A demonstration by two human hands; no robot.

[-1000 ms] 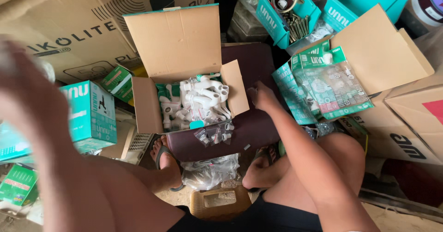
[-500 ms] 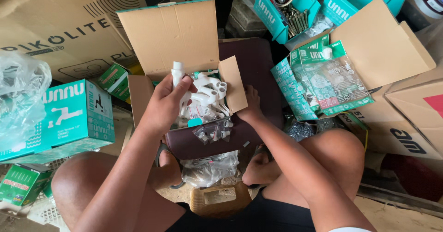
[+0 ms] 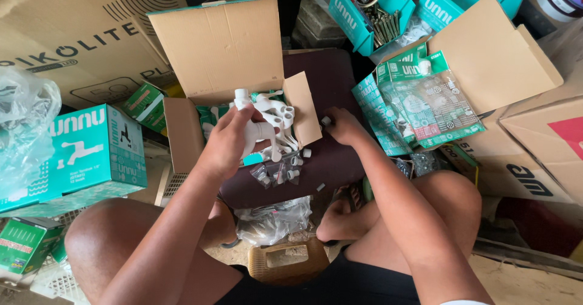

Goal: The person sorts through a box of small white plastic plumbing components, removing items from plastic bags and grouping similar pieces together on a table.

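Head view looks down on a person who sits among cartons, with an open cardboard box (image 3: 182, 129) resting on a dark brown stool (image 3: 331, 159) between the knees. Left hand (image 3: 228, 141) is closed around a white plastic tap (image 3: 258, 126), with the fingers wrapped on its body and its threaded end pointing up and far, just over the box. Right hand (image 3: 343, 126) rests on the stool just to the right of the box flap, and its fingertips pinch a small grey and white fitting (image 3: 326, 121); the grip is almost closed on it. More white taps (image 3: 280, 114) lie in the box, and small clear bags of parts (image 3: 276, 172) lie on the near edge of the stool. I judge that the tap is light, stiff and smooth, so it can slip a little in a loose grip; the thick middle body is the best place to hold, not the thin handle, which may snap. The small fitting is very light and easy to drop, so a fingertip pinch suits it. Teal boxes (image 3: 97, 150) stand at the left, and packets in clear wrap (image 3: 431, 108) lie at the right.
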